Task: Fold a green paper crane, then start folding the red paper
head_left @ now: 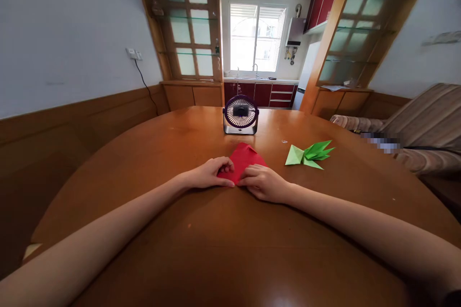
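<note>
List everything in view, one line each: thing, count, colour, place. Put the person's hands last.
red paper: one, red, partly folded, flat on the table between the fan and the hands
green origami piece: one, green, on the table right of the red paper
desk fan: one, dark purple with a pale grille, upright behind the red paper
table: one, brown wood, rounded
sofa: one, striped brown, far right
left hand: one, fingers pressing the red paper's near left edge
right hand: one, fingers pressing its near right edge
</note>
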`<action>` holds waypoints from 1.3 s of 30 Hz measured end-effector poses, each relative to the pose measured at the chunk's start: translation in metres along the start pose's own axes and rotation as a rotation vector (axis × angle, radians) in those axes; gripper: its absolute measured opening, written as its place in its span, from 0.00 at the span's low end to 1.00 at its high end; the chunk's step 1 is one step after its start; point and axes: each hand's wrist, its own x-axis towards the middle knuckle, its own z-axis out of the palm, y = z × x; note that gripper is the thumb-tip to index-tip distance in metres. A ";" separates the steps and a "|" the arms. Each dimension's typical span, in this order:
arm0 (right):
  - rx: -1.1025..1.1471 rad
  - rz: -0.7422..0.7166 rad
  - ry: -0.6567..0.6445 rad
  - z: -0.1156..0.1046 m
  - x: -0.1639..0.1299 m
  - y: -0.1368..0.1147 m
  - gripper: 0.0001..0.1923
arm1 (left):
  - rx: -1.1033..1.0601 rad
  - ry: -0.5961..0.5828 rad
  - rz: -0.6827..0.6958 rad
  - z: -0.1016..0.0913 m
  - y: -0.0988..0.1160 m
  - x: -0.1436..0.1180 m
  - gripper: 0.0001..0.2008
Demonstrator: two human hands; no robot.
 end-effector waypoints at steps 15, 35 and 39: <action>-0.120 -0.033 -0.112 -0.016 -0.011 0.015 0.13 | -0.053 -0.115 0.024 -0.008 0.000 0.000 0.21; 0.007 -0.004 -0.055 -0.012 -0.013 0.019 0.14 | 0.280 0.101 -0.028 0.008 0.004 0.003 0.26; -0.017 -0.001 -0.055 -0.011 -0.014 0.019 0.14 | 0.291 0.088 0.039 0.003 -0.008 -0.005 0.28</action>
